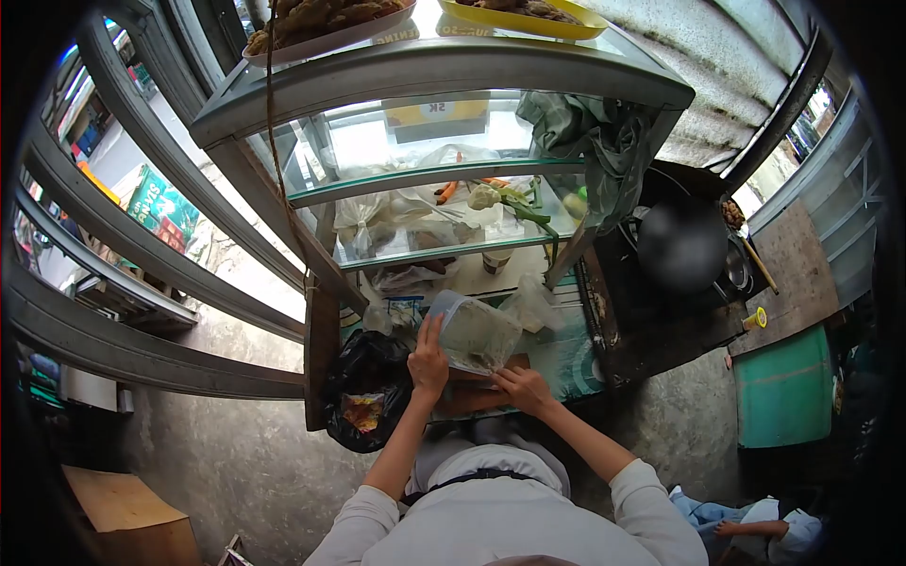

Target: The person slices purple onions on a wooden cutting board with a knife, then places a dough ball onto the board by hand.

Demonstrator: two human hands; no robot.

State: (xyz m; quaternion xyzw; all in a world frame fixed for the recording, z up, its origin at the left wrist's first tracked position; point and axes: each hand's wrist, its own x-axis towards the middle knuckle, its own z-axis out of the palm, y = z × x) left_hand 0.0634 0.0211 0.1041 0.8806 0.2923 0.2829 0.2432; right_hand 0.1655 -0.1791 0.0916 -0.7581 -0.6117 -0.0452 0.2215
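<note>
A see-through plastic container [479, 330] is tilted between my two hands over the cart's work surface, with some small dark bits near its lower end. My left hand [428, 363] grips its left side, fingers on the rim. At its lower right corner, my right hand [524, 388] pinches the edge. Just left of my left hand hangs a black plastic bag [344, 377] with orange-red scraps inside. Beneath the container lies a brown board [472, 400], partly hidden by my hands. A clear plastic bag [533, 307] rests behind the container.
Glass shelves [425, 253] with vegetables [514, 203] and bags rise ahead. On the right, a dark wok [679, 245], blurred in part, sits on the stove [651, 335]. Plates of fried food stand on top. Another person's hand [729, 528] shows at lower right, near a green panel [783, 391].
</note>
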